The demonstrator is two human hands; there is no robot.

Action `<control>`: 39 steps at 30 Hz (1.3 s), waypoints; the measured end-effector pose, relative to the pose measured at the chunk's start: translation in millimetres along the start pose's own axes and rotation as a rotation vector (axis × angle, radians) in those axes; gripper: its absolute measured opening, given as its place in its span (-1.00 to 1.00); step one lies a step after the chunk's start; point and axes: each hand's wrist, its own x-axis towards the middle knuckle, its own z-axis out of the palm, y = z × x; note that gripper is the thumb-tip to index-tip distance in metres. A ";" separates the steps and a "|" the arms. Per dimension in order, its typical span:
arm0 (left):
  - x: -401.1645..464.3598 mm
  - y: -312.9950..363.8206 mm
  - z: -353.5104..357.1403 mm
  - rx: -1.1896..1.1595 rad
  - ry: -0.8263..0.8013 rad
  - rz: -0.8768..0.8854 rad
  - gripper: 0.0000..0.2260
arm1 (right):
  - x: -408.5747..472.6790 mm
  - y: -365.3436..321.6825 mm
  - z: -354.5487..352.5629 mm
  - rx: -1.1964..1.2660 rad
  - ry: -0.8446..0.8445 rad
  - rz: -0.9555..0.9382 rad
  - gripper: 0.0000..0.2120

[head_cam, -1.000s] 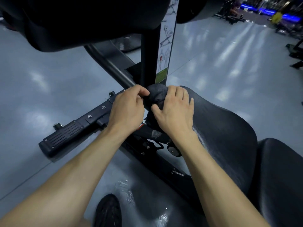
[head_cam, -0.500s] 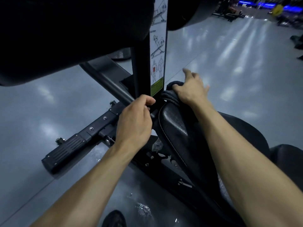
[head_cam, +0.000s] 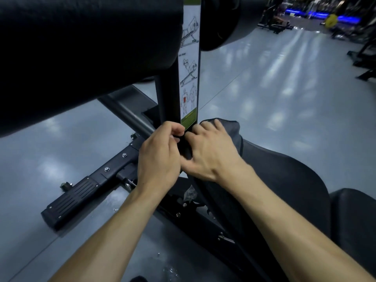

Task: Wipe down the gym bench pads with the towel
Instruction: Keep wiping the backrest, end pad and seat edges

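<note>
A dark towel (head_cam: 228, 129) lies bunched over the top end of the black seat pad (head_cam: 284, 176), right below the upright post. My right hand (head_cam: 209, 153) presses flat on the towel, fingers spread over its near side. My left hand (head_cam: 158, 155) is closed beside it, pinching a dark edge of the towel at the foot of the post. A second black pad (head_cam: 354, 220) shows at the lower right. Two thick black roller pads (head_cam: 81, 53) hang overhead.
The black upright post carries a white instruction sticker (head_cam: 189, 74). A black frame arm with a ribbed foot plate (head_cam: 75, 200) runs out to the left over the grey floor (head_cam: 274, 78). Water drops glint on the floor below. Other machines stand far back right.
My right hand slid back from the far side of the pad's tip toward the post, dragging the towel. My left hand stayed pinched at the post's base. The view moved closer.
</note>
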 end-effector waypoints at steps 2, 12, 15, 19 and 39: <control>4.1 1.7 5.7 0.003 0.020 0.016 -0.72 | -11.3 -10.0 2.5 -0.026 0.030 -0.037 -0.36; 2.2 -5.9 5.5 -0.045 -0.064 0.042 -0.74 | 52.6 98.6 10.3 0.449 -0.215 0.312 -0.43; -2.3 -13.9 -4.2 0.070 -0.196 0.091 -0.79 | 57.7 117.8 18.0 0.543 -0.319 0.430 -0.34; -5.8 -13.5 -7.4 0.095 -0.303 0.112 -0.77 | 39.8 119.1 17.7 0.542 -0.243 0.378 -0.12; -9.0 3.7 23.1 0.121 -0.358 0.263 -0.73 | 11.4 113.4 22.3 0.445 -0.108 0.304 -0.10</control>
